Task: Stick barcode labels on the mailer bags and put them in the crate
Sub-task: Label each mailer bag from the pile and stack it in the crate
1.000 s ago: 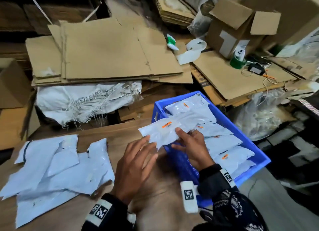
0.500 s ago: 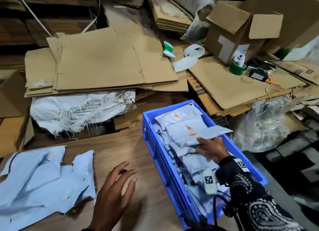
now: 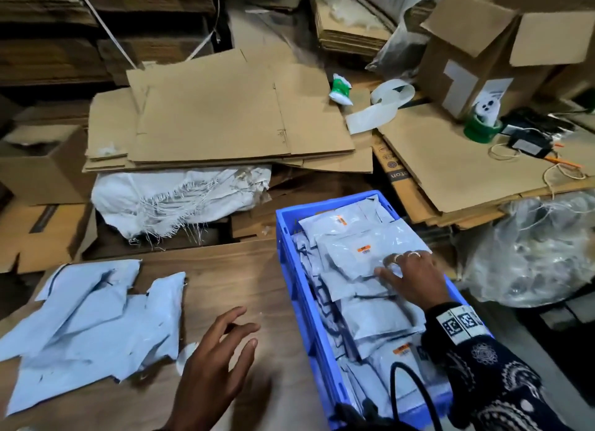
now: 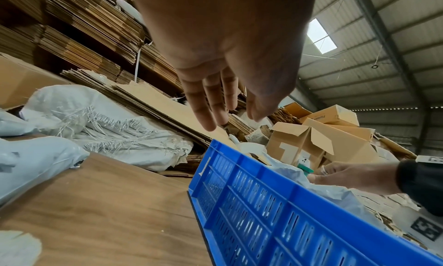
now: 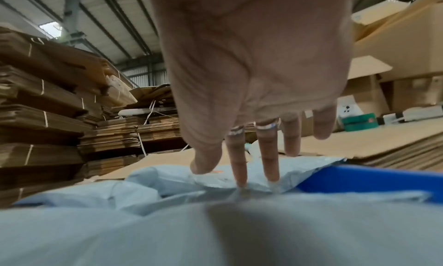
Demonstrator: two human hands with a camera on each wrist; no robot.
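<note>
A blue crate (image 3: pixel 291 289) (image 4: pixel 263 203) at the right of the wooden table (image 3: pixel 225 285) holds several white mailer bags with orange barcode labels. My right hand (image 3: pixel 409 274) (image 5: pixel 251 156) lies inside it, straight fingers pressing on the top labelled bag (image 3: pixel 360 253) (image 5: pixel 215 177). My left hand (image 3: pixel 222 350) (image 4: pixel 223 103) hovers open over the table, left of the crate, holding nothing. A loose pile of unlabelled mailer bags (image 3: pixel 87 327) lies on the table's left part.
Flat cardboard sheets (image 3: pixel 219 115) and a frayed white sack (image 3: pixel 174 198) lie behind the table. An open carton (image 3: pixel 483 50), a green tape roll (image 3: pixel 481 131) and a strip of label backing (image 3: pixel 383 105) sit at the back right. A clear plastic bag (image 3: pixel 541 253) bulges right of the crate.
My right hand carried the labelled bag from the table edge into the crate and now presses it flat. My left hand let go of the bag and drew back over the table.
</note>
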